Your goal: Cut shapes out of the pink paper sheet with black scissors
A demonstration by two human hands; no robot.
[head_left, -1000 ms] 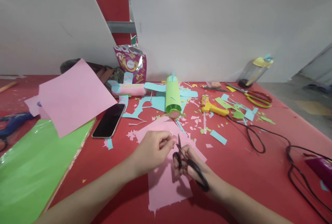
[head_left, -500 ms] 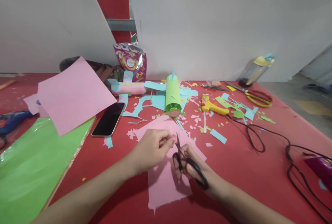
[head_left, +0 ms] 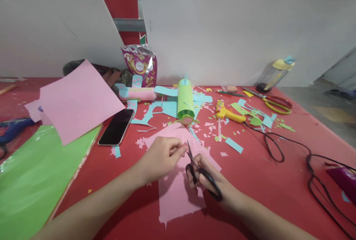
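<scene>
My left hand (head_left: 164, 156) is closed, thumb and forefinger pinching a small piece of pink paper (head_left: 185, 147). In my right hand (head_left: 204, 175) is a pair of black-handled scissors (head_left: 210, 182), fingers through the loops. The blades stand slightly apart beside the pinched piece, pointing away from me. Under both hands lies a larger pink sheet (head_left: 180, 203) with ragged cut edges. Just beyond it stands a green paper tube model (head_left: 185, 101) with light-blue wings; a pink tube model (head_left: 140, 94) lies to its left.
A yellow glue gun (head_left: 230, 115) with a black cord (head_left: 294, 143) lies at right, near paper scraps (head_left: 254, 112) and yellow-and-red-handled scissors (head_left: 278, 105). On the left are a phone (head_left: 116, 128), a pink sheet (head_left: 80, 103) and a green pack (head_left: 41, 180). A snack bag (head_left: 141, 66) stands behind.
The scissor blades have opened wider beside the small pink piece. Both hands stay in almost the same place.
</scene>
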